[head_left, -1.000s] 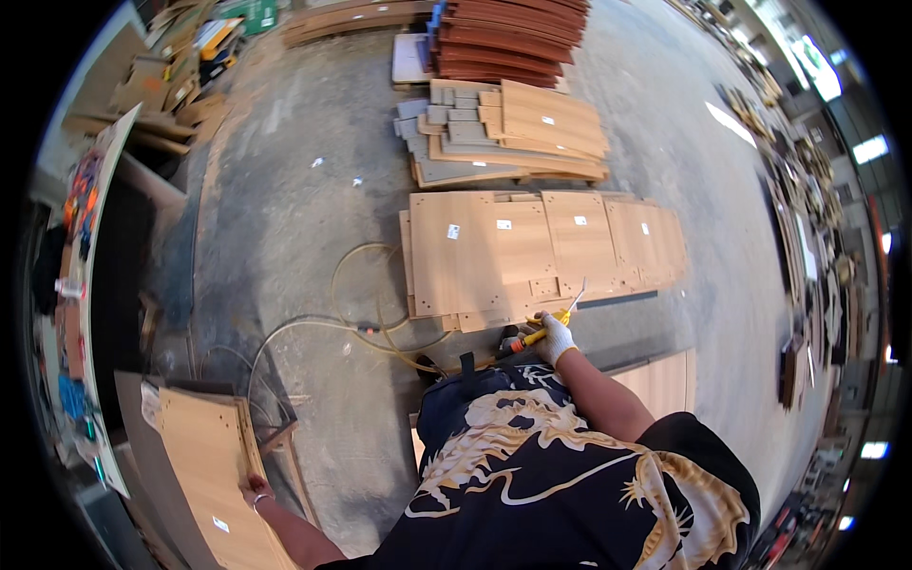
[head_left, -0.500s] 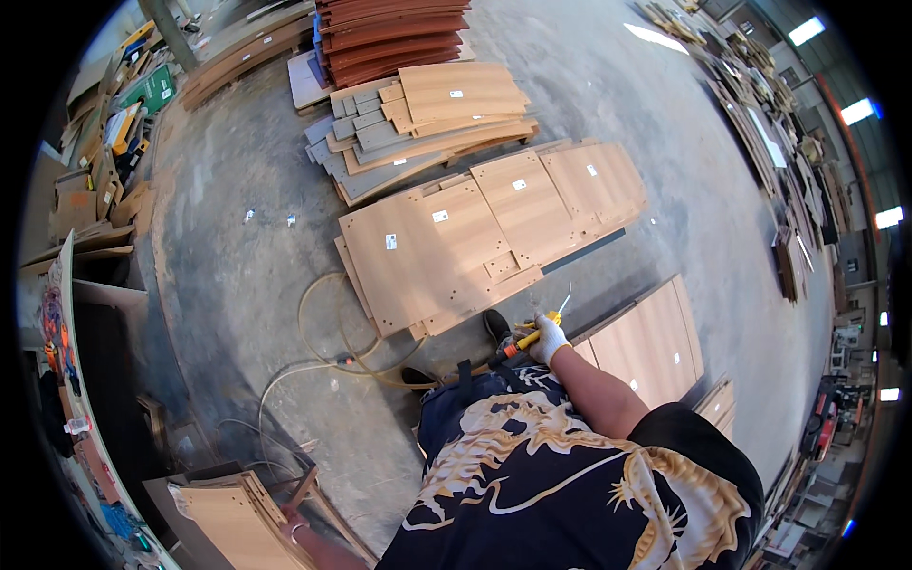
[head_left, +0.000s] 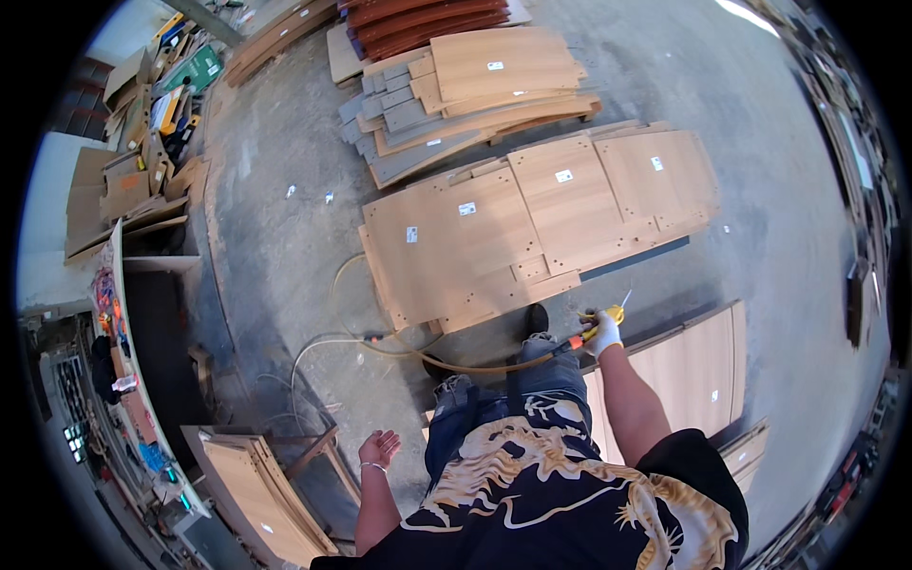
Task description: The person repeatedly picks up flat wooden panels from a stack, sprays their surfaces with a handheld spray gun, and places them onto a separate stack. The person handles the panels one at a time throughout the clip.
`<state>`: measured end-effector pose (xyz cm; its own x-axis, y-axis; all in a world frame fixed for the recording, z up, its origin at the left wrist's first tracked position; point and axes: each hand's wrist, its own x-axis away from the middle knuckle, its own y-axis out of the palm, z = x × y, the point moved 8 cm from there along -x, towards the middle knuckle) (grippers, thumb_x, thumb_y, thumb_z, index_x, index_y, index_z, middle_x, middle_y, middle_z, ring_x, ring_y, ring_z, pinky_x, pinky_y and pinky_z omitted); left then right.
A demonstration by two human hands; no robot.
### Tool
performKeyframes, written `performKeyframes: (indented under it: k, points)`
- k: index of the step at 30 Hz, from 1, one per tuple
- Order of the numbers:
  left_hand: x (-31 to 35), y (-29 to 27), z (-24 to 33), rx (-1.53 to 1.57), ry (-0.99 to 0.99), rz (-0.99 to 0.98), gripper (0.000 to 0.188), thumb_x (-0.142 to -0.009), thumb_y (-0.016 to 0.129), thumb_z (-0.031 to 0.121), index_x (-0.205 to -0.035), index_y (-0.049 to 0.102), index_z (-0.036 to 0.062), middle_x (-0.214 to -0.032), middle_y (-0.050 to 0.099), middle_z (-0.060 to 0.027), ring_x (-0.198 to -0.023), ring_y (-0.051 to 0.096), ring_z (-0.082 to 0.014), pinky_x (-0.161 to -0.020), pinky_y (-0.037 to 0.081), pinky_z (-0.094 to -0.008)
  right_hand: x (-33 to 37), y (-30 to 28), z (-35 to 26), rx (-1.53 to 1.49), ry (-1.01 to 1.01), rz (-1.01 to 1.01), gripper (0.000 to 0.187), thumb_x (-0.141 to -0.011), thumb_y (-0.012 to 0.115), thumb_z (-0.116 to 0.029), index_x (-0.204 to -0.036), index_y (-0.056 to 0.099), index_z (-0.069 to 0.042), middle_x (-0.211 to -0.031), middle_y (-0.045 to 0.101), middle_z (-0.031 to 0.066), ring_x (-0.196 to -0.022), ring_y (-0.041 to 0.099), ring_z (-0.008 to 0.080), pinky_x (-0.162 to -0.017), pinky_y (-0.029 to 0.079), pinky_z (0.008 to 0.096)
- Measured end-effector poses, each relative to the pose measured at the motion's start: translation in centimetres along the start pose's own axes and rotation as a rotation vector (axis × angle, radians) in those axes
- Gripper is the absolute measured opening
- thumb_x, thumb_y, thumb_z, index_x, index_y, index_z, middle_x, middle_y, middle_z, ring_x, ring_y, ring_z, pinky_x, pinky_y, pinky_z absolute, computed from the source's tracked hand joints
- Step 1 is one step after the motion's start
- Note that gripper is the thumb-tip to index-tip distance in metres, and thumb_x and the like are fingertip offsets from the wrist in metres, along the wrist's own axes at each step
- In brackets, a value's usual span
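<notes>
My right hand, in a white glove, is wrapped round a yellow air blow gun with a thin nozzle pointing away from me. A yellowish air hose runs from its orange fitting across my legs to the left. My bare left hand is held out at my left side, fingers loosely stretched and nothing in it. Nearest to it is a stack of wood panels leaning on a wooden frame. Ahead of my feet lie broad drilled wood-grain panels with white labels.
Right of me lie more wood-grain panels. Farther ahead are a pile of grey and tan boards and reddish-brown curved boards. Cardboard scraps heap up at the far left, beyond a long bench. The hose loops over the floor.
My left hand has come off the panel stack at lower left and swung inward and up. The blow gun stays in my right hand. The whole view has shifted.
</notes>
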<state>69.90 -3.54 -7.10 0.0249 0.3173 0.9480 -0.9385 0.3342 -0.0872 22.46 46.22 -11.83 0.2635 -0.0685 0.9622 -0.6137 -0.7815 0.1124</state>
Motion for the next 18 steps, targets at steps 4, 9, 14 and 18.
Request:
performKeyframes:
  k: [4,9,14,18]
  points:
    - [3.5,0.5,1.7,-0.196,0.050,0.146,0.032,-0.098,0.051,0.021,-0.119,0.048,-0.0021,-0.102,0.067,-0.0240,-0.079,0.070,-0.0351,-0.064,0.061,-0.0450,-4.1,3.4,1.0,0.222,0.052,-0.001,0.019,-0.099,0.048,-0.025,-0.095,0.054,-0.008,-0.074,0.058,0.0120,-0.046,0.046,0.0159,-0.045,0.045,0.0318]
    - [-0.6,4.6,4.7,-0.473,0.113,0.166,0.027,-0.096,0.056,0.016,-0.117,0.051,0.0004,-0.094,0.068,-0.0195,-0.074,0.070,-0.0290,-0.058,0.059,-0.0402,-9.2,9.9,13.5,0.423,0.195,-0.104,0.019,-0.097,0.052,-0.025,-0.093,0.051,-0.006,-0.072,0.055,0.0137,-0.047,0.049,0.0226,-0.042,0.048,0.0398]
    - [-18.5,8.0,4.8,-0.100,0.023,-0.228,0.015,-0.090,0.059,0.008,-0.105,0.058,0.0052,-0.081,0.066,-0.0096,-0.064,0.064,-0.0199,-0.051,0.050,-0.0297,-4.5,18.1,29.2,0.629,0.457,-0.248,0.015,-0.090,0.058,-0.016,-0.088,0.056,-0.001,-0.067,0.056,0.0131,-0.042,0.051,0.0188,-0.041,0.051,0.0385]
    - [-31.7,18.3,11.0,-0.837,0.577,-0.001,0.027,-0.082,0.071,0.014,-0.100,0.060,-0.0023,-0.085,0.067,-0.0079,-0.075,0.061,-0.0179,-0.071,0.051,-0.0319,-5.5,18.9,35.1,0.674,0.479,-0.239,0.016,-0.093,0.059,-0.020,-0.090,0.058,-0.005,-0.068,0.059,0.0113,-0.041,0.050,0.0171,-0.043,0.050,0.0382]
